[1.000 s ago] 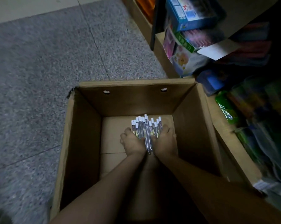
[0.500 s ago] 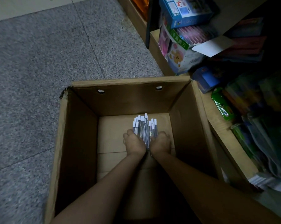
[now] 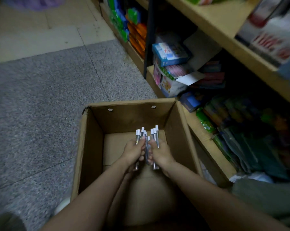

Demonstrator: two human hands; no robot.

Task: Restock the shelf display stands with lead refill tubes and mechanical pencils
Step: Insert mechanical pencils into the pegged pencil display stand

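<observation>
A bundle of several clear lead refill tubes with white caps is held inside an open cardboard box on the floor. My left hand grips the left side of the bundle and my right hand grips the right side. The tubes point away from me, caps sticking out past my fingers, clear ends showing below my hands. The bundle hangs above the box bottom. I cannot see any mechanical pencils or display stands.
Wooden shelves run along the right, stacked with coloured boxes and green and orange packets. The lowest shelf edge touches the box's right side. Grey speckled floor spreads to the left.
Both hands have closed round the tubes and lifted them off the box bottom. My head has tilted up, so more of the shelves shows.
</observation>
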